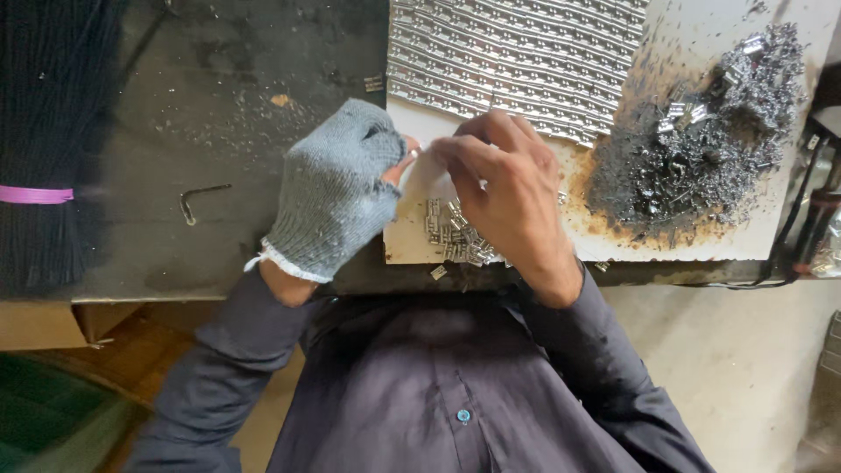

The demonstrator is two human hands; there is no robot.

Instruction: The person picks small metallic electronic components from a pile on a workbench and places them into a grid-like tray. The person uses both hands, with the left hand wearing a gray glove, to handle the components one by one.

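Note:
My left hand (337,188) wears a grey knitted fingerless glove, and its bare fingertips pinch toward my right hand. My bare right hand (508,188) meets it over the near edge of a white board (683,52), fingers curled. What sits between the fingertips is too small to make out. Under my right hand lies a loose cluster of small silver metal clips (451,232). Rows of the same clips (517,61) are laid out neatly on the board's far part.
A heap of dark metal shavings (701,149) with a few clips covers the board's right side. A bent hex key (200,200) lies on the dark worktable (219,105). A black bundle with a pink band (39,158) stands at left. Cables (810,201) hang at right.

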